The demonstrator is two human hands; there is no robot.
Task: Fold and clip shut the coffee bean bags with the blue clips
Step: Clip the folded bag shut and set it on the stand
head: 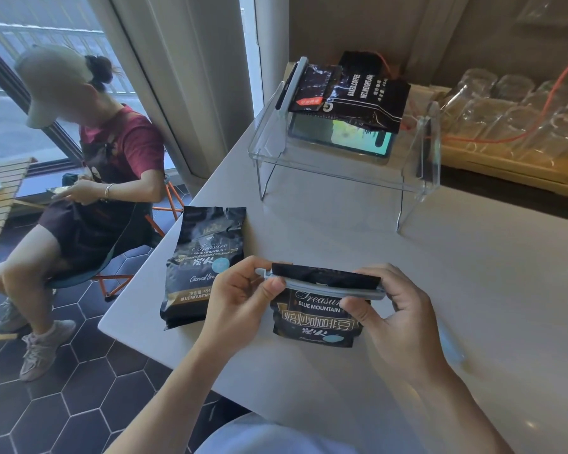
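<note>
At the far left, off the counter, a seated person (89, 178) sits well apart from my work and is no obstacle. Next in, near the counter's left edge (135, 290), a second coffee bag (204, 263) lies flat with its top neither folded nor clipped; I judge it the next one to do. Its near corner sits close to the edge, so any pull on it should go inward, to the right.

My left hand (240, 299) pinches the left end of the blue clip (328, 286), thumb and forefinger closed on it by the small tab. The clip lies across the folded top of the bag in hand (315, 319), which stands on the counter in the near middle. My right hand (397, 312) has its fingers curled round the clip's right end, thumb pressed to the bag's front just under it. I take this as the clipping step, nearly finished; whether the clip has latched I cannot tell. The next move calls for an even squeeze along the bar.

A faint blue shape (453, 345), perhaps a spare clip, lies just right of that hand. Far off, a clipped bag (351, 90) rests on the clear stand (341, 178). Open counter to the right gives room.
</note>
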